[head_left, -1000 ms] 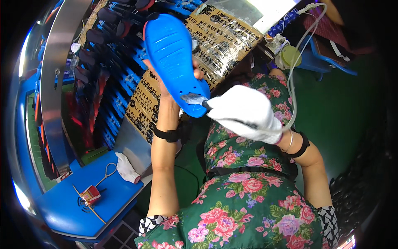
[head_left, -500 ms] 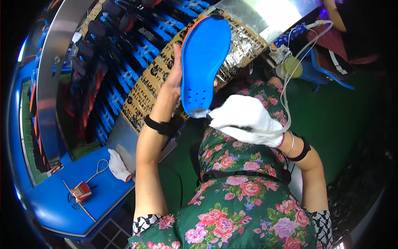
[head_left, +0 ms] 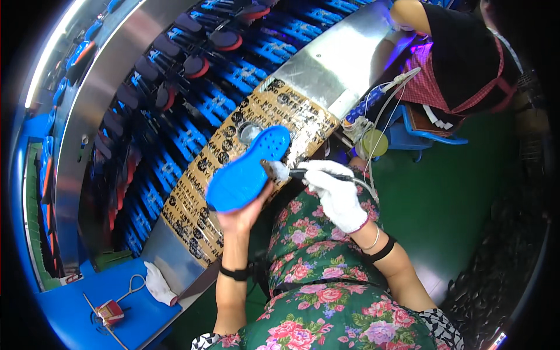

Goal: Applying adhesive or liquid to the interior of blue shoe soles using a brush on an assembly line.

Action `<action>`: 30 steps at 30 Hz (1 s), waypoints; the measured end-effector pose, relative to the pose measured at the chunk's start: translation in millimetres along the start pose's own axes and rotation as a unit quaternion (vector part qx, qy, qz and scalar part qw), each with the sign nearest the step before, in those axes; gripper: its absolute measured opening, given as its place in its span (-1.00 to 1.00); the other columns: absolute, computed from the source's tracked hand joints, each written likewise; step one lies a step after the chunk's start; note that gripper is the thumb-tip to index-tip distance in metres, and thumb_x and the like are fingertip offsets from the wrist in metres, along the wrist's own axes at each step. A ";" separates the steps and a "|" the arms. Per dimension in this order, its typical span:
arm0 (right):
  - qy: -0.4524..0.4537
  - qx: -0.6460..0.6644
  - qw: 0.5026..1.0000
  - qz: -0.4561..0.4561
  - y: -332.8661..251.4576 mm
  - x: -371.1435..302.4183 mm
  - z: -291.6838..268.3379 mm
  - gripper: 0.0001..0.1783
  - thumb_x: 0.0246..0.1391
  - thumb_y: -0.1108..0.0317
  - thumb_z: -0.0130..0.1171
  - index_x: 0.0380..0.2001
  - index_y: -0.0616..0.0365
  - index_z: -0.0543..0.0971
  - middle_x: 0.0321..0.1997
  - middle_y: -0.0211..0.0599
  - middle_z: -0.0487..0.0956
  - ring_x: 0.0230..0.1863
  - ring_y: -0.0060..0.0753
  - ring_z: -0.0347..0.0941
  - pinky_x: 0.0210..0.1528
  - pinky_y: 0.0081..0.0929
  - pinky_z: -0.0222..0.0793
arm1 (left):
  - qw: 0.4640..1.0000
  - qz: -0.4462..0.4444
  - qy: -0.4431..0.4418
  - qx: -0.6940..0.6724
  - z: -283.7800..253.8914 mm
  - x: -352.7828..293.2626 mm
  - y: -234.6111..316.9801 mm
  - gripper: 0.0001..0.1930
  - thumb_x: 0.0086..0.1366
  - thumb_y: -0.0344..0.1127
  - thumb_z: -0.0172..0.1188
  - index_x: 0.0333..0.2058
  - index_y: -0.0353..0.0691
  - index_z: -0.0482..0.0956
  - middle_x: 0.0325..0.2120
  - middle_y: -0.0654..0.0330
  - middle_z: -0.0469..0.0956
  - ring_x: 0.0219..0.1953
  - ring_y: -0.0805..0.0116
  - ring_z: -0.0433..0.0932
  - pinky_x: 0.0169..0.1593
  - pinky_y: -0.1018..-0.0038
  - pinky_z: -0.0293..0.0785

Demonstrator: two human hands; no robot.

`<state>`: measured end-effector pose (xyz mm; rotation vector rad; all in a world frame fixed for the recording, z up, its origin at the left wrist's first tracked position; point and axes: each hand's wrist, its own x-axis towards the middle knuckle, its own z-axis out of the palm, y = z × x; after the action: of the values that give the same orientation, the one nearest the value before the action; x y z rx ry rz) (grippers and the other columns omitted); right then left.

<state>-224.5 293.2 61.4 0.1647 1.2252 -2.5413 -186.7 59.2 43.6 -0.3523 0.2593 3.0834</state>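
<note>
My bare left hand (head_left: 248,217) is wrapped under a blue shoe insole (head_left: 239,178) and grips its wide near end. The insole tilts over the workbench, its end with several small holes pointing away to the right. My right hand (head_left: 337,195), in a white knit glove, is closed round a black-handled brush (head_left: 298,173) with a thin pale hose running from it. The brush's whitish tip lies at the insole's right edge, seemingly touching it. Behind the insole, a small round clear dish (head_left: 249,132) rests on the tape-covered cardboard (head_left: 192,204).
Left of the cardboard runs a rack (head_left: 224,111) of blue holders carrying dark soles. A white glove (head_left: 158,284) and a red reel (head_left: 109,312) with a stick lie on a blue stool (head_left: 64,309). Another person (head_left: 461,52) works at the far right, beside a yellow-green container (head_left: 373,143).
The insole has been turned round: its holed end, earlier toward me, now points away. My left hand now holds it from beneath its wide end. The brush has shifted to the insole's side.
</note>
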 end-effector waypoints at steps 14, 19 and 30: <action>-0.113 -0.286 0.907 -0.287 -62.6 -11.6 34.7 -0.75 -0.02 0.59 0.41 -0.20 0.31 0.72 -0.15 -0.17 0.73 -0.17 -0.41 0.65 -0.10 -0.46 0.58 | 0.985 -0.156 -0.056 0.045 5.5 -13.3 -63.2 0.05 0.07 0.33 0.27 0.41 -0.15 0.15 0.29 -0.10 0.35 0.26 -0.21 0.40 0.33 -0.43 0.11; -0.130 -0.348 0.824 -0.427 -78.4 -8.2 50.3 -0.80 -0.11 0.60 0.43 -0.33 0.25 0.72 -0.30 -0.16 0.71 -0.26 -0.32 0.65 -0.21 -0.44 0.55 | 0.968 -0.156 -0.135 -0.145 21.0 -9.5 -78.7 -0.05 0.25 0.46 0.09 0.40 -0.10 0.17 0.30 0.00 0.35 0.24 -0.17 0.42 0.29 -0.36 0.25; -0.224 -0.459 0.708 -0.488 -56.1 -15.2 53.2 -0.68 0.03 0.49 0.27 -0.10 0.13 0.72 -0.12 -0.24 0.71 -0.09 -0.19 0.63 -0.04 -0.26 0.52 | 0.966 -0.052 -0.027 0.254 -12.7 -19.7 -72.4 -0.19 0.41 0.29 0.00 0.43 -0.12 0.12 0.36 0.02 0.28 0.37 -0.03 0.30 0.42 -0.06 0.20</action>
<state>-227.0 288.1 140.0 -1.5882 2.5444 -1.8888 -161.4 128.2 24.1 -0.2483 0.9637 2.7777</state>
